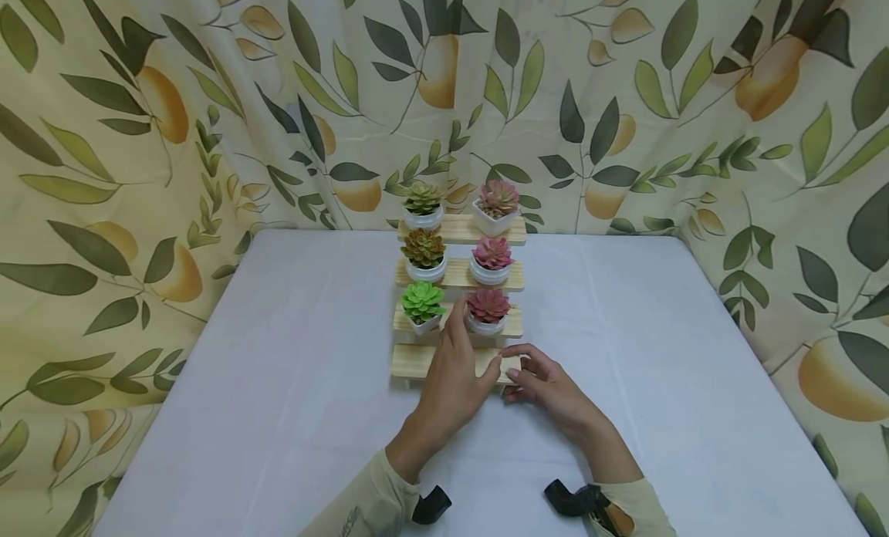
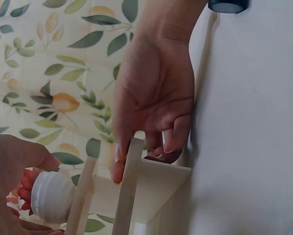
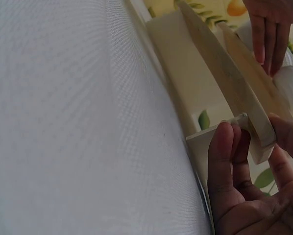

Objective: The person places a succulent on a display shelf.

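Observation:
A tiered plant stand with pale wooden boards and white side supports stands on the table. My right hand grips the right end of its lowest board, thumb on top and fingers curled beneath, as the right wrist view shows with the board. My left hand reaches over that board, its fingers fairly straight beside the dark red succulent in a white pot. Whether it touches the pot cannot be told. Left of those fingers sits a bright green succulent.
Higher on the stand are a brownish succulent, a pink one, a pale green one and a pinkish one. A white cloth covers the table. Leaf-patterned curtain hangs behind and at both sides.

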Demonstrator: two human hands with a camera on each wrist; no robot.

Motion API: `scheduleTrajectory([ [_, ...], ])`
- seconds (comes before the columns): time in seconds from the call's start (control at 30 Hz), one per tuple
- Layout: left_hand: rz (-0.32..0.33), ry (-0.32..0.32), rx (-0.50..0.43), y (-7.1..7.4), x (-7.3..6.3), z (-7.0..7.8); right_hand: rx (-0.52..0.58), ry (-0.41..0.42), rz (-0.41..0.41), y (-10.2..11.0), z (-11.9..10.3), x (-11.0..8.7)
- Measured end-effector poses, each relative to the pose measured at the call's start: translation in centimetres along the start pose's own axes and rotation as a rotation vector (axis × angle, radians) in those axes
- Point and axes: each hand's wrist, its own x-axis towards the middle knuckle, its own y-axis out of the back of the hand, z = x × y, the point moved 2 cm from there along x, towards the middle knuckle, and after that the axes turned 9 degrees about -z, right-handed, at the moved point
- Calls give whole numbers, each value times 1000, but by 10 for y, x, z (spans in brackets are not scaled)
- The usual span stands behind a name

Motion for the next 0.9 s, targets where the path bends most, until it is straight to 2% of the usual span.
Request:
scheduleTrajectory([
  [0.27,-4,-6,26,1,-15,-2,-11,-7,3,0,1,1],
  [0.43,-18,-36,57,5,-33,-9,-7,-27,10,0,2,1],
  [0.53,-29,-43,80,13,-46,-20,-7,-31,8,-1,1,2],
  [0.7,-40,-47,121,30,-66,-48,-3,-19,9,-2,-1,4],
  [0.9,20,-36,196,45,-81,-81,2,-16,16,0,0,2],
])
